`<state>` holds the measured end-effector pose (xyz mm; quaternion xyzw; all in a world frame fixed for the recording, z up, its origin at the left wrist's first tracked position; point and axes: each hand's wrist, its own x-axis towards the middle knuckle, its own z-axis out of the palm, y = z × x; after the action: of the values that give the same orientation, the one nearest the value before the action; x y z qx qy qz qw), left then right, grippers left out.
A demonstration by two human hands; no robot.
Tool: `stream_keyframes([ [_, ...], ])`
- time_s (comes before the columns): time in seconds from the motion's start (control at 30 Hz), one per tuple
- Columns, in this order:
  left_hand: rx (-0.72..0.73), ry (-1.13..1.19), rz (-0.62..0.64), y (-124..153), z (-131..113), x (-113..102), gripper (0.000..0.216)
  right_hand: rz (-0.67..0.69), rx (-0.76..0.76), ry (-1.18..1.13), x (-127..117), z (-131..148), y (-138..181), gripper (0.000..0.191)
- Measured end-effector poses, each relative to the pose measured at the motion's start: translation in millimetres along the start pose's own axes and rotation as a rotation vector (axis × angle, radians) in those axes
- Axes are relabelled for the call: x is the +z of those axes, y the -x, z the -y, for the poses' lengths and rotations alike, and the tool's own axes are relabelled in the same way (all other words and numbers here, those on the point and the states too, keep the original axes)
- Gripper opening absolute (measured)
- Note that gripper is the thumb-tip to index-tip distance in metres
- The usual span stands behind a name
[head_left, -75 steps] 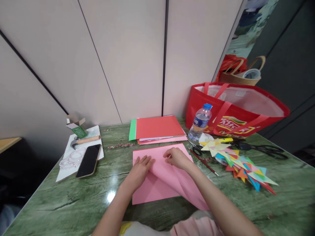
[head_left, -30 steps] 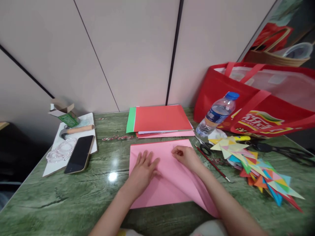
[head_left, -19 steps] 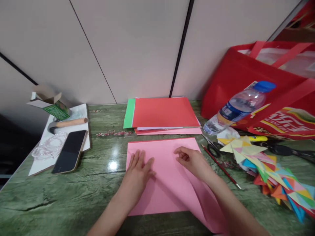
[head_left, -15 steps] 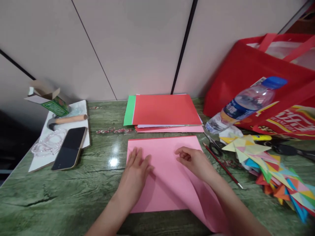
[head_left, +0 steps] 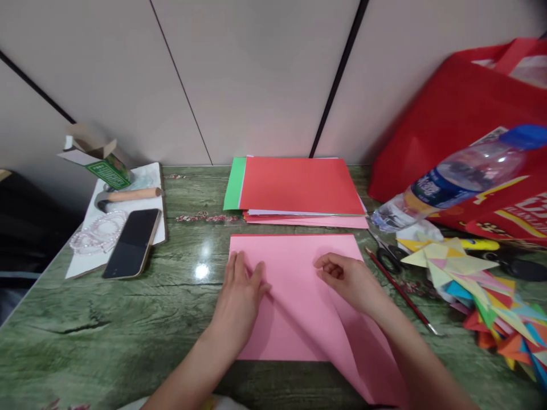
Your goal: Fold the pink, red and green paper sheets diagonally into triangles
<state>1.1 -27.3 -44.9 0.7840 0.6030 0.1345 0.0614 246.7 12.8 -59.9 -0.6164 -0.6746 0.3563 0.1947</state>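
Note:
A pink sheet of paper [head_left: 294,253] lies in front of me, with a thin red edge showing along its top. A loose pink layer bows up from it, its slanting edge running from my left hand down toward the bottom of the view. My left hand [head_left: 241,290] rests on the sheet's left side, fingers stretched out and thumb apart, touching the paper. Over the right part is my right hand [head_left: 348,282], its fingers curled together in a pinch. Whatever those fingertips hold, if anything, is hidden.
Behind lies a paper stack topped by a red sheet [head_left: 299,185]. To the right are scissors [head_left: 388,256], a pencil [head_left: 401,290], a folded-paper piece [head_left: 482,290], a bottle [head_left: 453,176] and a red bag [head_left: 461,102]. Leftward are a phone [head_left: 132,244], a hooked tool [head_left: 132,195] and a small box [head_left: 109,171].
My view has shifted, so the tabletop things sit differently in the picture. Both hands keep nearly the same pose on the pink paper.

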Motion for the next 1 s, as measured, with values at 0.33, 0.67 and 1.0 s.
stream_keyframes([
  [0.33, -0.012, -0.143, 0.072, 1, 10, -2, 0.048, 0.002, 0.015, -0.078, 1, -4, 0, 0.023],
  [0.67, 0.011, -0.271, 0.176, -1, 8, -9, 0.056, 0.044, 0.040, -0.075, 0, -5, 2, 0.023],
  [1.0, 0.013, -0.241, 0.166, -1, 7, -9, 0.058, 0.033, 0.047, -0.078, 0, -7, 1, 0.023],
])
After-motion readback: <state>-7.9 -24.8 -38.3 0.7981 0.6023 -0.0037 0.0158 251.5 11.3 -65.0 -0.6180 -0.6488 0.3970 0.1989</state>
